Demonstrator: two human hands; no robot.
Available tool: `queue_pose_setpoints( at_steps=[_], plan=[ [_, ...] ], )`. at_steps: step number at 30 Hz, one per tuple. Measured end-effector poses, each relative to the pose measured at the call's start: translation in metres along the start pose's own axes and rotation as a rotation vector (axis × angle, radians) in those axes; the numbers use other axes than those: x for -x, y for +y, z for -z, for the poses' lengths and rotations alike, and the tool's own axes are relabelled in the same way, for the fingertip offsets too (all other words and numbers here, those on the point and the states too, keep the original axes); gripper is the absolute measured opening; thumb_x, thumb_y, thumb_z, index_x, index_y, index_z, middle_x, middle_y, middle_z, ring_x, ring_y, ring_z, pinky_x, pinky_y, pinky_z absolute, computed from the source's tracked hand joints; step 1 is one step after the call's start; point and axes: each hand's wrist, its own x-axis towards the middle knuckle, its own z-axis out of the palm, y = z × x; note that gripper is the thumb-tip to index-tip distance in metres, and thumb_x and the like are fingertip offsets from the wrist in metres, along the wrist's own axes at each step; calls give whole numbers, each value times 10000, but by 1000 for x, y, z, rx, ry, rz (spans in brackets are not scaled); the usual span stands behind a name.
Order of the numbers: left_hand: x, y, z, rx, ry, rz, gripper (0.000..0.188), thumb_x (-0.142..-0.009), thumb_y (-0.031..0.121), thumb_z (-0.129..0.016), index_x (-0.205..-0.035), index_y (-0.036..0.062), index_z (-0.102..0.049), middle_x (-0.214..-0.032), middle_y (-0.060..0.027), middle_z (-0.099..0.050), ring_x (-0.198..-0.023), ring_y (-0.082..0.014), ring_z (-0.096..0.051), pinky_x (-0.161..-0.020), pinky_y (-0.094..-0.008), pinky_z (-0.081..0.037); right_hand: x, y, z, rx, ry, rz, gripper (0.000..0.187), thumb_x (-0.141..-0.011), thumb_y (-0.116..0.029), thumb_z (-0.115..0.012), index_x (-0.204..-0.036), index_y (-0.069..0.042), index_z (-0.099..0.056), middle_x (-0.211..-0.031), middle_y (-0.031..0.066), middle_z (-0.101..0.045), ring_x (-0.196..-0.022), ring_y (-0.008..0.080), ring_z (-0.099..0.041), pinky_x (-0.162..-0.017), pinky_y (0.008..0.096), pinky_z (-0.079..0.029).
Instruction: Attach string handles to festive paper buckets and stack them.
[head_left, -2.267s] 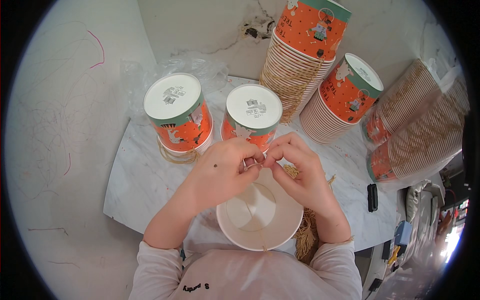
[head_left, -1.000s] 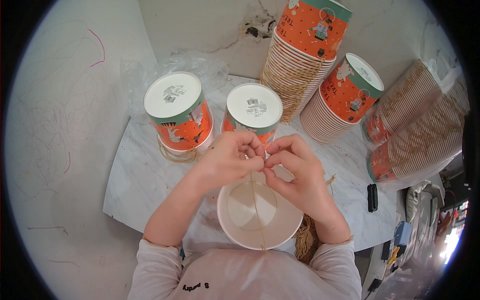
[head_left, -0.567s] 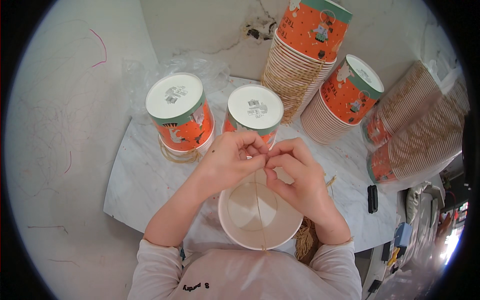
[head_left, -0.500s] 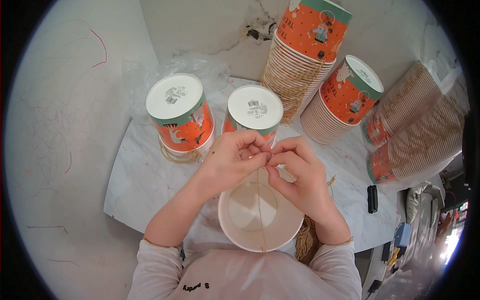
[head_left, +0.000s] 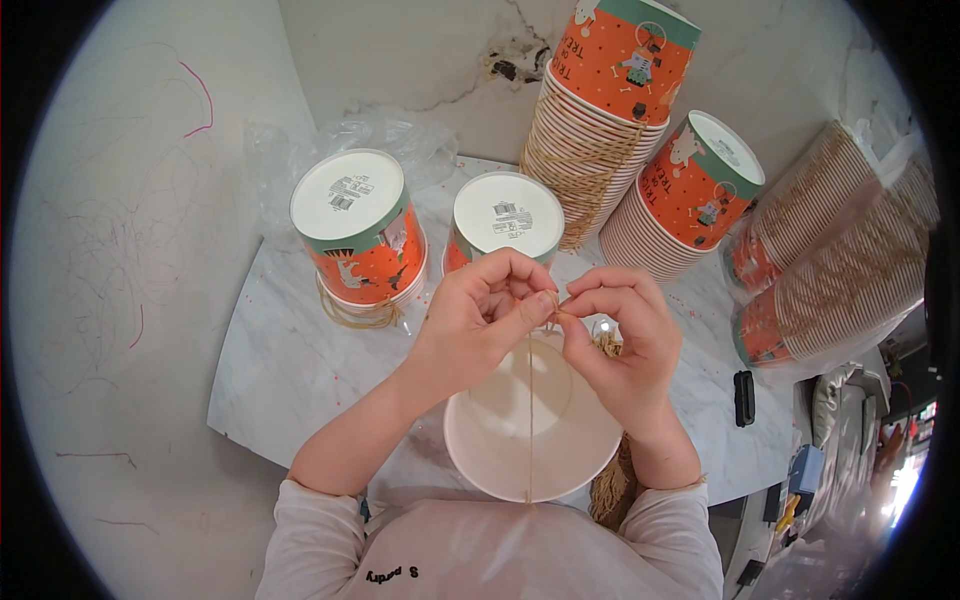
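Head-camera view looks straight down on two bare hands meeting above an open white paper bucket [head_left: 530,425] that sits just under them, close to the person's chest. The left hand [head_left: 478,322] is curled, its thumb and forefinger pressed together on a thin tan string [head_left: 529,420]; the right hand [head_left: 620,340] faces it, fingertips nearly touching the left's, and pinches the same string at its upper end. From that pinch the string runs straight down across the mouth of the bucket to its near rim. A frayed bundle of tan twine [head_left: 610,485] shows below the right wrist, beside the bucket. Just beyond the left hand stand two upside-down orange buckets: one [head_left: 505,220] directly behind the knuckles, another [head_left: 357,235] farther out to the left with a loop of twine lying at its base. Past the right hand rises a tall nested stack of orange buckets [head_left: 600,120] wrapped with tan string, and a shorter, leaning stack [head_left: 680,200] stands right of it. Farther out to the right, bagged stacks of buckets [head_left: 840,260] lie on their sides. A small black object [head_left: 743,398] rests on the marble tabletop [head_left: 280,370] right of the right hand. Crumpled clear plastic [head_left: 340,140] lies beyond the left-hand bucket.
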Motion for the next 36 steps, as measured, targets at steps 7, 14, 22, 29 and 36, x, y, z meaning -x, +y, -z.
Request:
queue_pose_setpoints(
  at_steps=[7,14,22,29,36],
  plan=[
    [-1,1,4,61,-80,31,98,-984,62,-679,-1056,8,-641,-905,25,-659,-644,51,-471,-549,-139,-358,-1,6,5,-331,-27,-200,137,-829,71,-727,-951,16,-695,-1124,100,-629,-994,153,-664,-844,285,-564],
    [-1,0,5,61,-107,48,136,-976,97,-709,-1062,7,-653,-885,33,-660,-637,52,-467,-547,-138,-356,-3,6,7,-434,-90,-244,125,-913,73,-669,-1031,34,-674,-1200,108,-561,-1082,162,-636,-917,297,-558],
    [0,4,4,35,-100,81,137,-970,103,-715,-1058,12,-661,-875,47,-653,-636,52,-463,-561,-140,-366,-2,8,5,-582,-61,-311,140,-910,65,-688,-1033,24,-634,-1241,109,-512,-1071,145,-614,-915,299,-551],
    [3,4,1,-47,-62,65,135,-956,103,-720,-1052,26,-665,-821,83,-604,-585,47,-366,-563,-152,-342,-2,6,6,-526,-78,-331,127,-897,67,-685,-1015,35,-652,-1267,108,-494,-1089,139,-601,-922,299,-546],
    [4,3,0,-34,-56,51,111,-965,94,-701,-1045,29,-661,-815,84,-593,-577,44,-362,-565,-162,-339,-1,5,6,-515,-90,-328,140,-882,75,-693,-1015,35,-704,-1288,116,-499,-1092,147,-613,-919,300,-549]
  ],
)
